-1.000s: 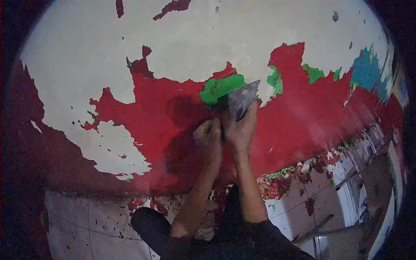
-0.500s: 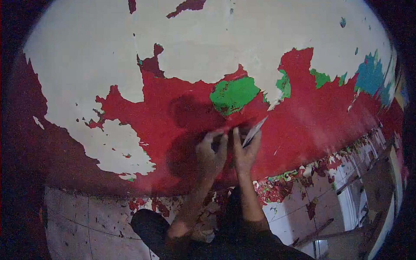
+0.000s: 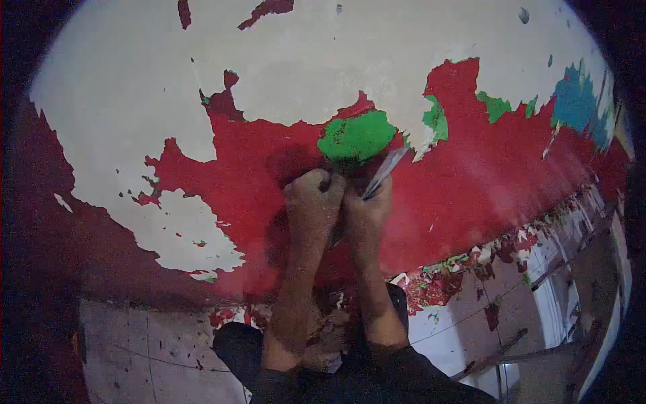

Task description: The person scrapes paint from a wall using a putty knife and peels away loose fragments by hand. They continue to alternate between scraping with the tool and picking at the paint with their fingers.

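Observation:
My right hand (image 3: pixel 367 202) is closed around a thin, pale, flat blade (image 3: pixel 388 172) like a scraper, which sticks up and to the right from the grip. Its handle is hidden in my palm. My left hand (image 3: pixel 313 195) has its fingers curled close beside the right, near the wall; what they hold, if anything, cannot be seen. Both hands are in front of the red-painted wall (image 3: pixel 431 195), just below a green patch (image 3: pixel 356 137) of exposed paint. Ragged cream paint (image 3: pixel 303 74) covers the upper wall.
Red, green and cream paint flakes (image 3: pixel 434 289) lie along the foot of the wall on the tiled floor (image 3: pixel 168 343). A blue patch (image 3: pixel 572 101) shows on the wall at far right. My dark-clothed knee (image 3: pixel 239 347) is close to the wall's base.
Both hands have moved up and slightly left, nearer the green patch. The left fingers, pinched before, are now curled more tightly. The blade has risen with my right hand.

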A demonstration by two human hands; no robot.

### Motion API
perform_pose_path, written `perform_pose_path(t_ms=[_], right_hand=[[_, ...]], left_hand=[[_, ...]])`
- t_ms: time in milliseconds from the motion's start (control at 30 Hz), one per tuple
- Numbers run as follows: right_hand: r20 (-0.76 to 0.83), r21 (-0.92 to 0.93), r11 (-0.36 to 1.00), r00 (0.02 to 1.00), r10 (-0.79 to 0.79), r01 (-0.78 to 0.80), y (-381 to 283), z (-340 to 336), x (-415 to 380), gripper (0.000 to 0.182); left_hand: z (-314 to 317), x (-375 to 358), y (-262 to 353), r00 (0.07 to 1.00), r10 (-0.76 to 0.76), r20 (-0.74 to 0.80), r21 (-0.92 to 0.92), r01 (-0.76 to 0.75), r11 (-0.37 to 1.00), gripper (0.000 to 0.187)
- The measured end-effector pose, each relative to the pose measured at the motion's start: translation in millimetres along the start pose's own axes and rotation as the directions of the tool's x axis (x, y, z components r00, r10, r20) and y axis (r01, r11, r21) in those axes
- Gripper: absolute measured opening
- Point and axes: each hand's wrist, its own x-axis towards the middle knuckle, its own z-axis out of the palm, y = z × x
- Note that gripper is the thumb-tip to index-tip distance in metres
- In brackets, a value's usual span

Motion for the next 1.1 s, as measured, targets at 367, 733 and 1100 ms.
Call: perform_pose_path(t_ms=[367, 733, 1100], right_hand=[[0.067, 0.178, 0.937, 0.954, 0.292, -0.299, 51.5, -31.0, -77.7, 0.046], [0.2, -0.537, 0.662, 0.842, -0.501, 0.522, 6.3, 13.9, -8.1, 0.049], [0.45, -0.441, 0.826, 0.883, -0.135, 0.351, 1.6, 1.9, -15.1, 0.064]], left_hand=[[-61.7, -44.1, -38.7, 0.969, 0.246, -0.022, 0.389, -0.219, 0.895, 0.012], [-75.2, 62.2, -29.8, 0.395, 0.819, 0.417, 0.303, -0.91, 0.284, 0.044], [-86.8, 52.7, -36.1, 0.468, 0.593, 0.655, 0.18, -0.859, 0.479, 0.046]])
